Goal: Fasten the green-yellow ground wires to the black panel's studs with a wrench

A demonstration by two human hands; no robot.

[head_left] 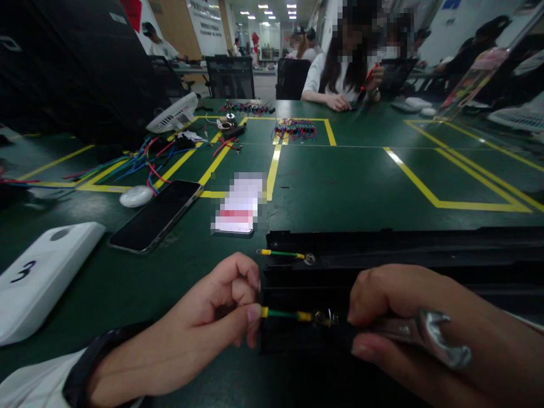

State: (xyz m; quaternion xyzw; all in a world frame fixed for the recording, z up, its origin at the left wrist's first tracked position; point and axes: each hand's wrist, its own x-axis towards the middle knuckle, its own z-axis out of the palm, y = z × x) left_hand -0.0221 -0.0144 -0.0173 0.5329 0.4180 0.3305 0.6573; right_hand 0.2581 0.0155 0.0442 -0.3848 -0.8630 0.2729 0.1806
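Observation:
My left hand (212, 317) pinches the yellow-sleeved end of a short green wire (283, 313) at the left end of a long black panel (403, 249). The wire's ring terminal sits on a bolt (326, 317) on the panel's front face. My right hand (408, 317) is closed round a steel wrench (442, 340), its working end at that bolt and its free open-jaw end sticking out to the right. A second green wire (283, 254) with yellow ends lies on the panel a little higher, its terminal on another screw.
On the green table lie a black phone (157, 214), a white box marked 3 (38, 277), a white oval object (136, 195), a card (238, 209), coloured wire bundles (295, 129) and a small fan (173, 115). A person sits across (340, 79), with others further back.

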